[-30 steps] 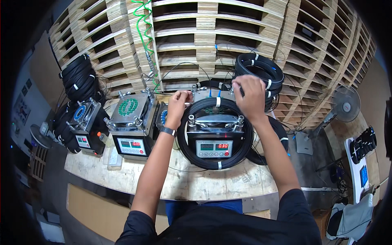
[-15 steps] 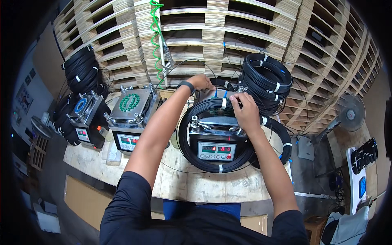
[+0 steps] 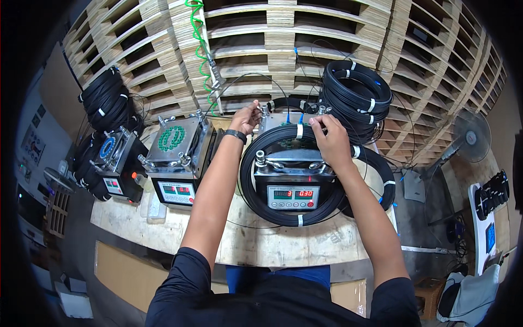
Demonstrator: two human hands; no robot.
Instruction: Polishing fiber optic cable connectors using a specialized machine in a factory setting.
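Observation:
A grey metal machine [image 3: 293, 180] with a small red-digit panel stands on the round wooden table [image 3: 245, 240]. A black cable coil [image 3: 256, 191] with white ties lies around it. My left hand [image 3: 246, 117] reaches to the machine's far left corner, fingers pinched on a thin black cable there. At the far top of the machine my right hand [image 3: 329, 136] rests on the coil, fingers curled at the cable ends with blue connectors [image 3: 294, 117].
A second machine [image 3: 175, 158] with a green round fixture stands to the left, a third [image 3: 111, 163] further left. Stacked black coils [image 3: 355, 98] sit at the back right, more coils [image 3: 106, 101] at the left. Wooden pallets [image 3: 272, 49] stand behind. A fan [image 3: 469, 136] is on the right.
My left hand has moved from the machine's near-left top to its far left corner. My right hand shifted slightly toward the middle of the coil's far side. The view tilted closer.

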